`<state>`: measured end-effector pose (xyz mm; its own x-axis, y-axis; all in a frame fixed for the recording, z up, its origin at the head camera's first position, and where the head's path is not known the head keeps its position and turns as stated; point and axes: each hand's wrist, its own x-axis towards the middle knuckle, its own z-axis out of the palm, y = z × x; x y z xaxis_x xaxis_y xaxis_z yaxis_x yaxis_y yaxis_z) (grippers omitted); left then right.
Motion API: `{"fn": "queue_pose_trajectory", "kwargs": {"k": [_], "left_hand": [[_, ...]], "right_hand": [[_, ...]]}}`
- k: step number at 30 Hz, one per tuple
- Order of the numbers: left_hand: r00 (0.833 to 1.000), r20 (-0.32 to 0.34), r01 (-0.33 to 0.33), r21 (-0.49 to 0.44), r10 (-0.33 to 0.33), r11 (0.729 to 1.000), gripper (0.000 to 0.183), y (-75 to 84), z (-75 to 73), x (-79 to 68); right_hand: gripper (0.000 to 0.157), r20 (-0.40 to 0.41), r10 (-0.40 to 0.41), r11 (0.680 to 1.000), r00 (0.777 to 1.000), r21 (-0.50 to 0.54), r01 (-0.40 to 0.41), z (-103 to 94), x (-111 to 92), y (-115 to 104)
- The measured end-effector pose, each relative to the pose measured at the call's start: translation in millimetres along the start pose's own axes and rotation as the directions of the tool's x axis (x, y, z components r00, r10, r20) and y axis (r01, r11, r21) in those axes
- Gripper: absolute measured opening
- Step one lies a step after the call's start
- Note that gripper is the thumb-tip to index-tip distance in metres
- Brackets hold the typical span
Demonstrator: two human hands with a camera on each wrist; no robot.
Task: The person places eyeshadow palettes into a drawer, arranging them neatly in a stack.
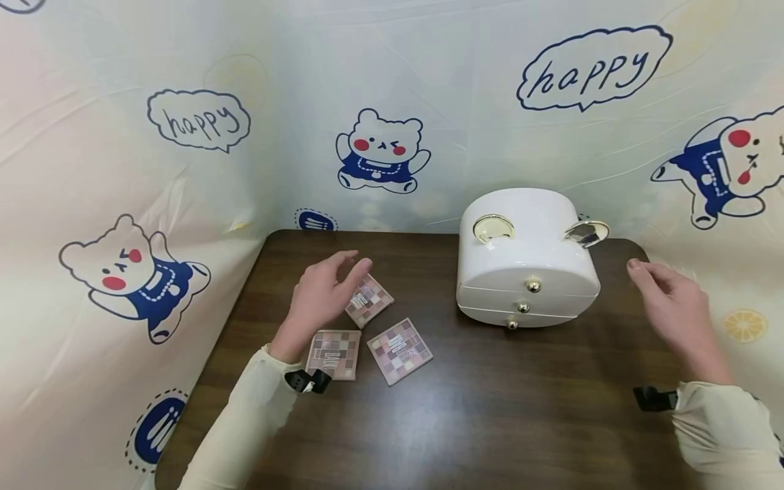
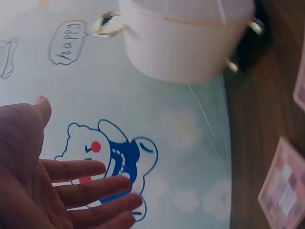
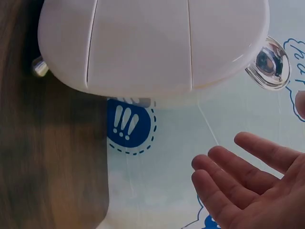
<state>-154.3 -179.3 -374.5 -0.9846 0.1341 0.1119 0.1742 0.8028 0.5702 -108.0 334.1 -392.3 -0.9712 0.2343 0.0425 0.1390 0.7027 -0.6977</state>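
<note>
My left hand (image 1: 321, 294) hovers over the left of the table, above the square eyeshadow palettes, its fingers extended and holding nothing. One palette (image 1: 370, 303) is partly covered by that hand; a second palette (image 1: 335, 347) lies below the wrist and a third palette (image 1: 401, 351) to its right. In the left wrist view the left hand's fingers (image 2: 95, 183) are spread. My right hand (image 1: 674, 306) is held to the right of a white storage box (image 1: 520, 238) with gold ear-shaped parts and drawer knobs, apart from it. Its fingers (image 3: 238, 176) are relaxed, with nothing in them.
The dark brown table (image 1: 490, 408) carries the box at its back right. A patterned cloth (image 1: 380, 68) with bears and "happy" bubbles hangs behind and at both sides. The box's drawers, marked by gold knobs (image 1: 523, 307), look closed.
</note>
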Motion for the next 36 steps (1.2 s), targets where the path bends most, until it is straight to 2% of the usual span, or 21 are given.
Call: {"fn": "queue_pose_trajectory", "kwargs": {"k": [3, 5, 7, 9, 12, 15, 20, 26, 30, 34, 36], "left_hand": [[1.0, 0.013, -0.009, -0.179, 0.012, 0.984, 0.064, 4.3, 1.6, -0.3], [0.999, 0.036, 0.0, -0.282, 0.01, 0.959, 0.058, 8.1, 3.8, -0.8], [0.997, 0.075, 0.027, -0.385, 0.002, 0.922, 0.056, 12.3, 7.5, -1.1], [0.992, 0.127, 0.069, -0.492, -0.006, 0.868, 0.055, 16.1, 13.2, -1.0], [0.978, 0.208, 0.13, -0.635, 0.007, 0.761, 0.057, 23.0, 23.4, -0.4], [0.964, 0.261, 0.169, -0.73, 0.042, 0.662, 0.057, 31.2, 34.2, 0.5], [0.947, 0.308, 0.21, -0.808, 0.09, 0.551, 0.053, 45.6, 49.8, 2.2], [0.93, 0.355, 0.299, -0.88, 0.094, 0.369, 0.042, 66.5, 69.0, 4.1], [0.904, 0.402, 0.347, -0.889, 0.145, 0.297, 0.043, 80.9, 83.6, 5.0], [0.875, 0.446, 0.408, -0.889, 0.19, 0.207, 0.04, 93.7, 98.7, 5.1], [0.857, 0.472, 0.443, -0.88, 0.209, 0.172, 0.039, 99.3, 107.2, 5.5]], "right_hand": [[0.065, 0.019, 0.014, 0.999, 1.0, 0.035, -0.014, 2.6, 3, -1], [0.066, 0.033, 0.026, 0.997, 0.999, 0.07, -0.028, 4.2, 4, -2], [0.068, 0.053, 0.029, 0.994, 0.998, 0.104, -0.034, 5.8, 6, -3], [0.07, 0.08, 0.031, 0.992, 0.996, 0.122, -0.041, 7.6, 9, -3], [0.072, 0.112, 0.02, 0.991, 0.994, 0.128, -0.034, 11.0, 11, -5], [0.074, 0.14, 0.017, 0.991, 0.99, 0.126, -0.034, 13.8, 14, -7], [0.075, 0.169, 0.014, 0.987, 0.985, 0.155, -0.041, 18.5, 20, -8], [0.076, 0.196, 0.032, 0.981, 0.98, 0.182, -0.069, 21.3, 25, -9], [0.074, 0.211, 0.035, 0.975, 0.977, 0.208, -0.079, 22.3, 25, -9], [0.074, 0.214, 0.038, 0.969, 0.976, 0.233, -0.089, 24.3, 25, -10], [0.074, 0.21, 0.039, 0.967, 0.977, 0.239, -0.09, 25.3, 25, -9]]}}
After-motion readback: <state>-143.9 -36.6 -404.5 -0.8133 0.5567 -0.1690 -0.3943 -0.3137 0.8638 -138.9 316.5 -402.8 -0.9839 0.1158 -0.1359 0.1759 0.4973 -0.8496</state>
